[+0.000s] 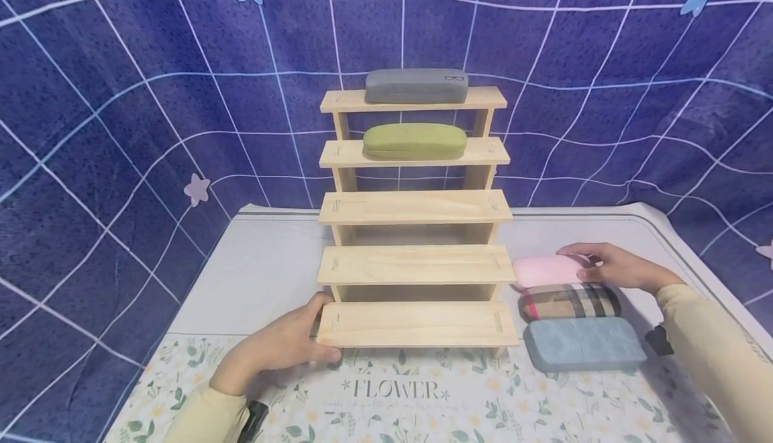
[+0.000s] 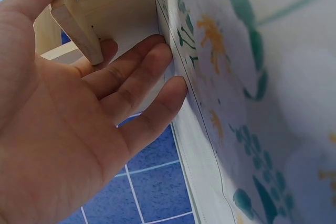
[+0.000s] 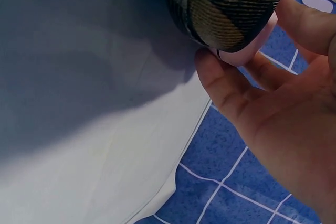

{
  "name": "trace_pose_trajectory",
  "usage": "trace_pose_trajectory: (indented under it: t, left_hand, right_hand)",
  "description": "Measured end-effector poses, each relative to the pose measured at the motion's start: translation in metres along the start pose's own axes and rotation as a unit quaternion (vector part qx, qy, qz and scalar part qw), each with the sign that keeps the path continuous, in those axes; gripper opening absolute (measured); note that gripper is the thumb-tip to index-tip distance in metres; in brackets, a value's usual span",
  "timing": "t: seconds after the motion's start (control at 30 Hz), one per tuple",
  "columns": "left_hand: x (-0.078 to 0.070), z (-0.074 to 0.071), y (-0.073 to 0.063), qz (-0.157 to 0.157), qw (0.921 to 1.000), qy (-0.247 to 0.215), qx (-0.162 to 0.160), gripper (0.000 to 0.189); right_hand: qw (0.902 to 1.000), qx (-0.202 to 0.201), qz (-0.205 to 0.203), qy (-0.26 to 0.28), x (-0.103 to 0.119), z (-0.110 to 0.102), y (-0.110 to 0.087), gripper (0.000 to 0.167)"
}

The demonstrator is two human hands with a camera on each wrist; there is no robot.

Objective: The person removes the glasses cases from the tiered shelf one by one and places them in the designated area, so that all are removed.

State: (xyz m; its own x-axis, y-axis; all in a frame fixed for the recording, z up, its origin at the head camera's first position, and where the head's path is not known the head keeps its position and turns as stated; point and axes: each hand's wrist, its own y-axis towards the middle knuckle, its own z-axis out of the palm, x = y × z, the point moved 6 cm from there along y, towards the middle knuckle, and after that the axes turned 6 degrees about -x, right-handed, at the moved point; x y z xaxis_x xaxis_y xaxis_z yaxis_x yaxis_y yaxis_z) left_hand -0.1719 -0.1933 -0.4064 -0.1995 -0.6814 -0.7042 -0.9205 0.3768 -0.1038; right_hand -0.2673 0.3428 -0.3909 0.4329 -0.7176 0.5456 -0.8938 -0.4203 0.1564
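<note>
A wooden stepped rack (image 1: 417, 265) stands in the middle of the head view. My left hand (image 1: 284, 339) grips the left end of its lowest step, thumb at the front edge; in the left wrist view the hand (image 2: 79, 114) has its lower fingers extended beside the tabletop. At the right, my right hand (image 1: 625, 267) holds the right end of a pink glasses case (image 1: 546, 272) between thumb and fingers. Nearer me lie a plaid glasses case (image 1: 568, 302) and a light blue glasses case (image 1: 586, 343). The plaid case hides much of the pink one in the right wrist view.
A grey glasses case (image 1: 410, 87) sits on the top step and a green glasses case (image 1: 415, 141) on the second. Behind hangs a blue gridded cloth (image 1: 580, 107). A flowered mat (image 1: 398, 396) covers the table's front.
</note>
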Motion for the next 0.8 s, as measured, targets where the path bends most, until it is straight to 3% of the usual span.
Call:
trace_pose_trajectory:
  t: [0.4, 0.8]
  left_hand:
    - [0.0013, -0.0006, -0.0001, -0.006, 0.9999, 0.010, -0.001, 0.093]
    - [0.0035, 0.0003, 0.0009, -0.001, 1.0000, 0.009, -0.002, 0.092]
  right_hand:
    - [0.9981, 0.043, 0.044, 0.004, 0.0030, 0.0052, 0.0055, 0.046]
    - [0.9985, 0.040, 0.034, -0.016, 0.0067, 0.0034, 0.0045, 0.043]
